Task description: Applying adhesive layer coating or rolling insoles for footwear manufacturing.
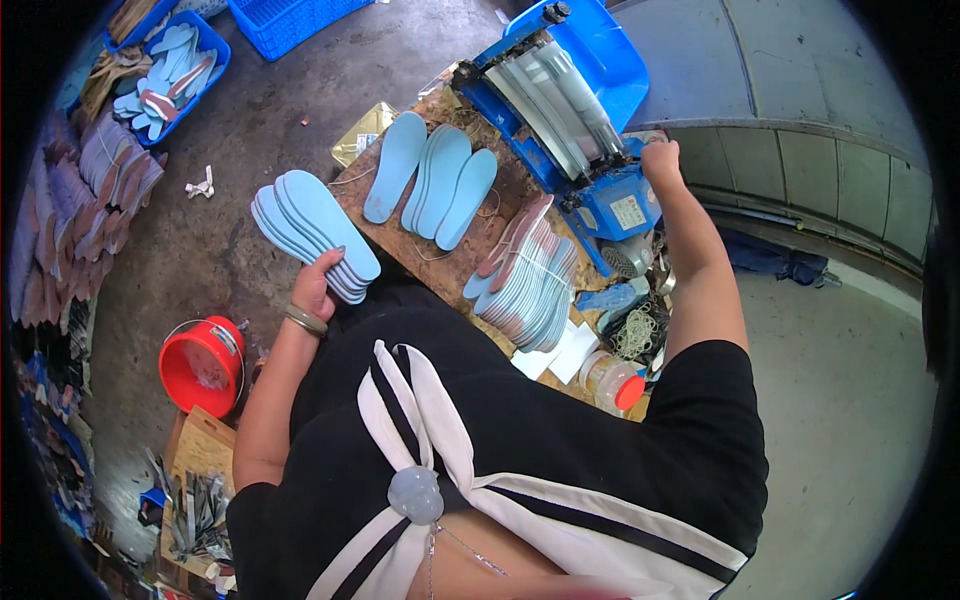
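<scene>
Head view: insoles in your left hand, right hand at the machine

Your left hand [316,285] at nine o'clock grips a fanned stack of light-blue insoles [313,233]. Your right hand [661,158] at two o'clock rests closed on the blue roller machine [560,110]. More insoles [432,178] lie on the wooden board [440,262] between.

My top [560,450]: black, short-sleeved, white stripes crossing the chest, pale round button [415,494] at centre. Thin chain [470,552] below it. Metal bangle [305,320] on my left wrist. Forearms bare.
</scene>
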A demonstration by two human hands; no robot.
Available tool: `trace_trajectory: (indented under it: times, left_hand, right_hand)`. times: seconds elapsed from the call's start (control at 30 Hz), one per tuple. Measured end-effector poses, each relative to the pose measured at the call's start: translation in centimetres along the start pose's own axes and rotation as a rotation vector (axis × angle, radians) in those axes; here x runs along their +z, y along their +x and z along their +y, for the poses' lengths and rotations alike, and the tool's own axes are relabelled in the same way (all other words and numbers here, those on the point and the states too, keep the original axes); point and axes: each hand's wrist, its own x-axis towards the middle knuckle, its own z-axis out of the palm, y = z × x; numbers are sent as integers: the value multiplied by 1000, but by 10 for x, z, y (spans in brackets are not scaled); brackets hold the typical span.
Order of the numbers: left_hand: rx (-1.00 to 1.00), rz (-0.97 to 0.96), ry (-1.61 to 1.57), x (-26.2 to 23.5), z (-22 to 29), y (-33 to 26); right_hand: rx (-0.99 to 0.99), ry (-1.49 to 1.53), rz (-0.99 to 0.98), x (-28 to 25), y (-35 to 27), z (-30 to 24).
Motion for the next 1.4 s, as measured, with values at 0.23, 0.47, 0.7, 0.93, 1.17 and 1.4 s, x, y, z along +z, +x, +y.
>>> trace_trajectory:
  times: [0.23,0.47,0.7,0.93,1.17,1.4]
  left_hand:
    - [20,-31,-31,4,-3,-3]
    - [-15,-17,-39,4,-3,-5]
    - [-93,-157,153,48,11,13]
    - [-280,-454,422,135,5,32]
    - [-61,-334,633,168,-5,56]
    - [-102,-382,529,172,5,30]
  right_hand:
    - [-48,-194,209,37,8,-8]
    - [-23,-193,110,19,3,-12]
    - [188,568,471,-72,-59,-27]
    - [-419,2233,-562,-158,-180,-186]
    - [-64,2934,-261,-126,-165,-249]
    - [489,3064,25,-96,-103,-230]
